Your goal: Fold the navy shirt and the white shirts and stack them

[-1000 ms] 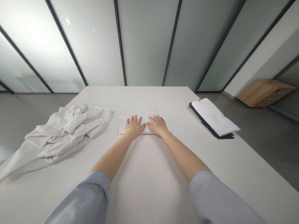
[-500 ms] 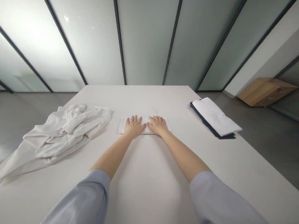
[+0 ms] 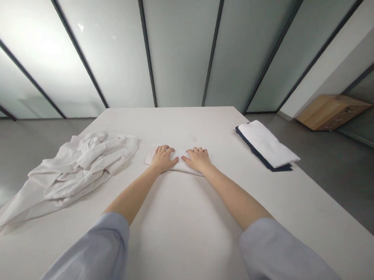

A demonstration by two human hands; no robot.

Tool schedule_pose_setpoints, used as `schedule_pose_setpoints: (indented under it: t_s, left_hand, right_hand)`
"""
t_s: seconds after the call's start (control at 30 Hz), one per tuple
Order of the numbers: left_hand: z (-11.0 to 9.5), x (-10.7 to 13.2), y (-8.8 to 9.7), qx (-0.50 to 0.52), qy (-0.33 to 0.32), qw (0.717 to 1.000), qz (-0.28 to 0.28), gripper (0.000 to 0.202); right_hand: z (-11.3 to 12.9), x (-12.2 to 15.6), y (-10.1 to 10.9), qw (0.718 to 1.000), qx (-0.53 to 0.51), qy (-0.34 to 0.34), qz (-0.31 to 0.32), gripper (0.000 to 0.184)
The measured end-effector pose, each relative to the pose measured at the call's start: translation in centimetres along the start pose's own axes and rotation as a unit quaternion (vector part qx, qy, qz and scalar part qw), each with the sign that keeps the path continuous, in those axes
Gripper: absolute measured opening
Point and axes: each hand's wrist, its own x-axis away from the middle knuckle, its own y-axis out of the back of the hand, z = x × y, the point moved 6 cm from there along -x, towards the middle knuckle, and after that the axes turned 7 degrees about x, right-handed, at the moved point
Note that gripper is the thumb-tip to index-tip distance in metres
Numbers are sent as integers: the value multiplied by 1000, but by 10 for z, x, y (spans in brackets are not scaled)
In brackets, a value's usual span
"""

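A small folded white cloth (image 3: 150, 157) lies on the white table (image 3: 181, 232) straight ahead of me. My left hand (image 3: 162, 158) rests on its left half and my right hand (image 3: 199, 159) on its right half. The fingers of both hands curl over the cloth's far edge and grip it, with the thumbs nearly meeting in the middle. My hands hide most of the cloth.
A crumpled white garment (image 3: 77, 169) is heaped on the table's left side. On the right edge sits a folded white cloth on top of a dark one (image 3: 266, 148). Frosted glass panels stand behind the table. A wooden cabinet (image 3: 333, 111) is on the floor, far right.
Both hands lay flat with fingers stretched on the cloth; now the fingers are bent over its far edge. The cloth has bunched and shifted slightly toward me.
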Motion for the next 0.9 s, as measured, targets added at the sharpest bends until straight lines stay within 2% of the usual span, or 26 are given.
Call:
schedule_pose_setpoints:
  t_s: [0.1, 0.2, 0.33, 0.43, 0.5, 0.57, 0.63, 0.7, 0.8, 0.9]
  left_hand:
    - [6, 2, 0, -32, 30, 999, 32, 59]
    - [20, 3, 0, -43, 82, 994, 60, 68]
    - [52, 2, 2, -15, 176, 983, 38, 71]
    - [74, 4, 6, 59, 200, 977, -34, 63]
    - [88, 8, 12, 142, 206, 961, -118, 51]
    - [103, 16, 20, 226, 236, 921, -213, 41]
    - [115, 24, 24, 285, 271, 875, -282, 36]
    - [121, 28, 24, 320, 283, 849, -311, 32]
    - [125, 27, 21, 343, 277, 841, -313, 30]
    - [127, 24, 17, 359, 272, 836, -313, 29]
  right_hand:
    - [-4, 4, 0, 1000, -4, 11, 14, 54]
    - [-7, 8, -2, 1000, -20, 5, 11, 54]
    - [-6, 12, -4, 999, -35, -14, 7, 54]
    - [-6, 13, -5, 999, -38, -22, 11, 53]
    - [-7, 13, -4, 999, -42, -24, 8, 51]
    - [-8, 12, -4, 999, -48, -24, 5, 50]
    - [-8, 12, -4, 998, -52, -23, 6, 49]
    - [-8, 11, -3, 998, -54, -22, 8, 48]
    - [-13, 6, -2, 998, -52, -31, 15, 48]
    - [-28, -2, -6, 993, -81, -51, 65, 55]
